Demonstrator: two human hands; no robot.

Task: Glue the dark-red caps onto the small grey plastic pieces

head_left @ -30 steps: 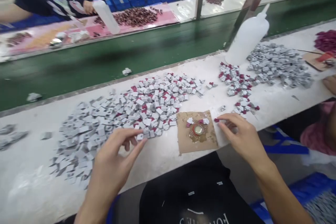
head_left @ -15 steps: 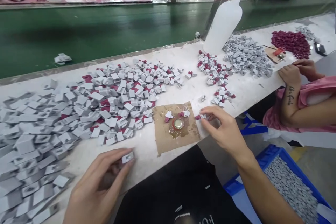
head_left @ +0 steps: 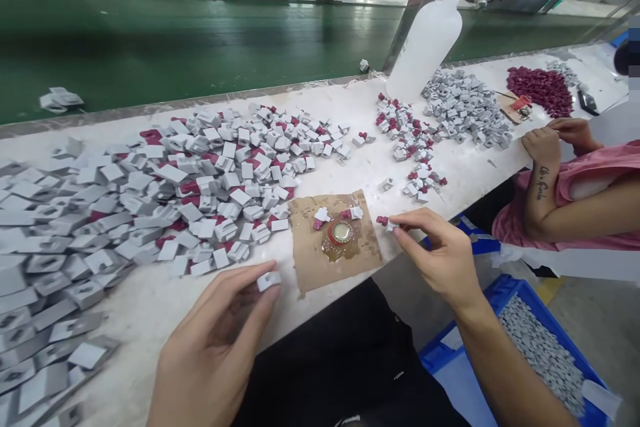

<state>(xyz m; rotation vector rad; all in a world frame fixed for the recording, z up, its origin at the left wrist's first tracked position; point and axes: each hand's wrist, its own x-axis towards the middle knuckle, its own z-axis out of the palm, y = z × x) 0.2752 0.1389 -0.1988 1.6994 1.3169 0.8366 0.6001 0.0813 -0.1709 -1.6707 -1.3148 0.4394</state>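
Note:
My left hand (head_left: pixel 225 327) pinches a small grey block (head_left: pixel 269 281) between thumb and fingertips, left of the brown cardboard piece (head_left: pixel 310 267). At the cardboard's right edge, my right hand (head_left: pixel 435 247) holds a small grey and maroon part (head_left: pixel 385 221), its maroon end pointing left. On the wet cardboard lie a round red-rimmed cap (head_left: pixel 342 232) and two small white and maroon parts, one (head_left: pixel 321 217) at the left and one (head_left: pixel 353 213) at the upper right. A large pile of grey blocks (head_left: pixel 200 180), mixed with maroon pieces, spreads over the left of the table.
A white squeeze bottle (head_left: pixel 425 47) stands behind, near a metal post. Beside it are heaps of grey parts (head_left: pixel 465 107) and maroon parts (head_left: pixel 540 88). Another person's hands (head_left: pixel 555 140) are at the right. A green belt (head_left: pixel 200 47) runs behind; a blue crate (head_left: pixel 505 287) sits below right.
My left hand has moved right with its grey block, closer to the cardboard. My right hand has shifted slightly right, still holding its part. The view has shifted a little.

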